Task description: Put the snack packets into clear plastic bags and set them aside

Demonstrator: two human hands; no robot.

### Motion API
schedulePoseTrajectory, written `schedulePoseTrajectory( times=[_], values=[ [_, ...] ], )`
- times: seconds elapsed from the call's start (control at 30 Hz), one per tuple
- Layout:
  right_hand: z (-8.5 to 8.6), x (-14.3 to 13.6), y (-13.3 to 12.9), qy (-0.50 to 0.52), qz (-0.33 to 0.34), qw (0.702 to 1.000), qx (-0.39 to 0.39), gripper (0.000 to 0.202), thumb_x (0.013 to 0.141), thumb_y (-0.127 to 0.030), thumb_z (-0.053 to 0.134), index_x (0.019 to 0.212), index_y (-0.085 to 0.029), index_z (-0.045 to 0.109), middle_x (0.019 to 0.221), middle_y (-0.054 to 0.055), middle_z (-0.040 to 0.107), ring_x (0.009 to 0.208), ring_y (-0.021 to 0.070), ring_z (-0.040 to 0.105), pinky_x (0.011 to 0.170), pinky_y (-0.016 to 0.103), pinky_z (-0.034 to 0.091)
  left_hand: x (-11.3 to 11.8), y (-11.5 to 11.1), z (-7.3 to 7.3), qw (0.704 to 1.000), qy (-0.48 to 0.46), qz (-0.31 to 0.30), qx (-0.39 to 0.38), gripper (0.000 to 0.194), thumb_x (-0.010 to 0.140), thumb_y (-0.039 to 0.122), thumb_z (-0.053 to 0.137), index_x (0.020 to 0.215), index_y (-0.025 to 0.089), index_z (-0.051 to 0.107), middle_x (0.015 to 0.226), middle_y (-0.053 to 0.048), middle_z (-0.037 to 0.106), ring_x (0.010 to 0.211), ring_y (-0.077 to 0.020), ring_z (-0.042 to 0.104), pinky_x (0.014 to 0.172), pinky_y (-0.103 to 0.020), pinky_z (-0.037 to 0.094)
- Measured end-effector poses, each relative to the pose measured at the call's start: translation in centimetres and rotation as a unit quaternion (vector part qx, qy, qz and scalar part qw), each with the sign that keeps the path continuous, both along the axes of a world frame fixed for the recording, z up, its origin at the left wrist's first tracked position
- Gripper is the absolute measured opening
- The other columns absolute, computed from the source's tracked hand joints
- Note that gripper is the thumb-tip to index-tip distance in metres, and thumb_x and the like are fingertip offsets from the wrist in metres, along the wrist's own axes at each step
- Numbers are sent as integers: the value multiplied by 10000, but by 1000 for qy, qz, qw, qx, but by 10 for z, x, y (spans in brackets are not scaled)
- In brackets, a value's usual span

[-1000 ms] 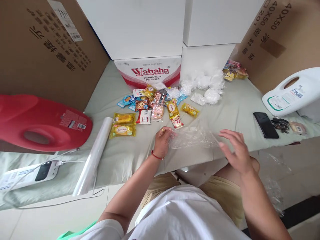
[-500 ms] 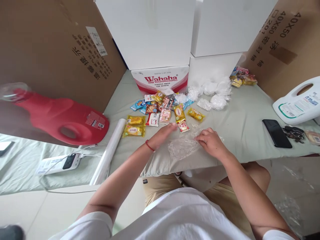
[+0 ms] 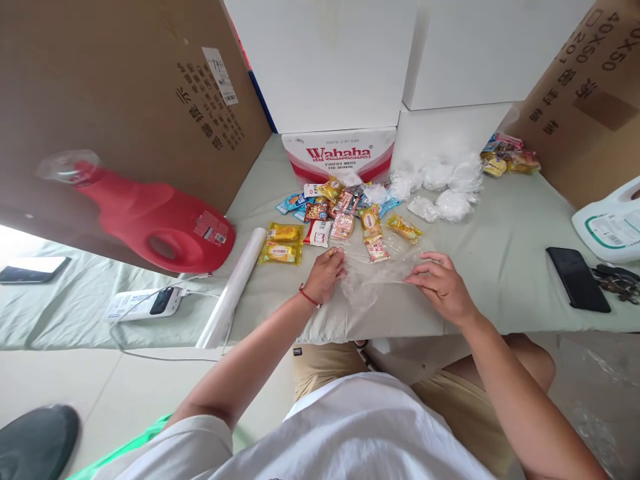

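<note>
A clear plastic bag (image 3: pixel 367 283) stretches between my two hands just above the front of the cloth-covered table. My left hand (image 3: pixel 326 273), with a red cord at the wrist, pinches its left edge. At the other side, my right hand (image 3: pixel 440 285) grips it between thumb and fingers. Right behind the bag lie a small red-and-cream snack packet (image 3: pixel 377 249) and yellow-wrapped cakes (image 3: pixel 371 220). Another yellow-wrapped cake (image 3: pixel 404 229) sits to their right. Two yellow packets (image 3: pixel 283 243) rest side by side left of my left hand, near a white-and-red packet (image 3: pixel 317 233).
Behind the mixed snacks stands a Wahaha carton (image 3: pixel 340 155). Crumpled clear bags (image 3: pixel 450 190) are heaped at back right. On the left are a plastic roll (image 3: pixel 235 287), a red jug (image 3: pixel 165 223) and a power strip (image 3: pixel 145 303). A phone (image 3: pixel 577 279) and white jug (image 3: pixel 613 223) lie right.
My left hand has closed on the left edge of the bag, where before it hovered apart from it. The bag is now drawn out between both hands. The view has shifted left.
</note>
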State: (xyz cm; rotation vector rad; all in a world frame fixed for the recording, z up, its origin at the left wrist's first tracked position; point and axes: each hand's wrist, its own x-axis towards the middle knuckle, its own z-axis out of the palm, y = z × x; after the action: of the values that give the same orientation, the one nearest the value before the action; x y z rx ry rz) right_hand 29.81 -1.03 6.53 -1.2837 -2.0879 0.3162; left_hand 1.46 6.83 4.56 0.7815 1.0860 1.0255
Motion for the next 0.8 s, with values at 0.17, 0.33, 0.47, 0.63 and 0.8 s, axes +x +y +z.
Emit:
schedulePoseTrajectory(
  times=[0.17,0.33,0.47,0.63,0.8],
  values=[
    [-22,33,-10,19,20,1000,2,303,980,-206,574,915,-383,811,1066,20,757,1365,275,462,1049,525,480,-17,-15,-10,998,8,52,-16,468,770,577,785,714,212,498,559,106,340,422,-41,263,411,-183,346],
    [-40,69,-10,-6,-51,999,-6,322,936,-173,534,868,-343,798,1113,40,746,1354,308,478,1036,599,482,-22,-30,-17,997,36,55,-35,479,756,619,779,723,214,526,517,112,312,408,-46,262,385,-175,313],
    [-14,48,-11,-4,-136,990,40,354,906,-147,514,1080,-318,771,1161,62,705,1327,306,509,1111,574,442,-15,-39,-20,996,75,40,-22,447,796,620,737,742,207,574,503,99,333,405,-59,299,379,-189,312],
    [15,-22,-9,-101,117,988,-25,628,918,-187,613,1527,-266,483,1377,98,627,1477,326,380,1224,605,300,-9,-45,-18,993,115,24,-14,377,851,563,666,771,204,582,506,99,324,414,-69,317,393,-194,318],
    [-10,-37,-25,-119,152,981,16,321,932,-48,554,1021,-284,752,896,21,716,1227,263,588,1165,593,357,-26,-51,-15,985,162,49,-47,314,847,511,612,786,206,563,543,97,344,428,-71,338,405,-196,323]
  ],
)
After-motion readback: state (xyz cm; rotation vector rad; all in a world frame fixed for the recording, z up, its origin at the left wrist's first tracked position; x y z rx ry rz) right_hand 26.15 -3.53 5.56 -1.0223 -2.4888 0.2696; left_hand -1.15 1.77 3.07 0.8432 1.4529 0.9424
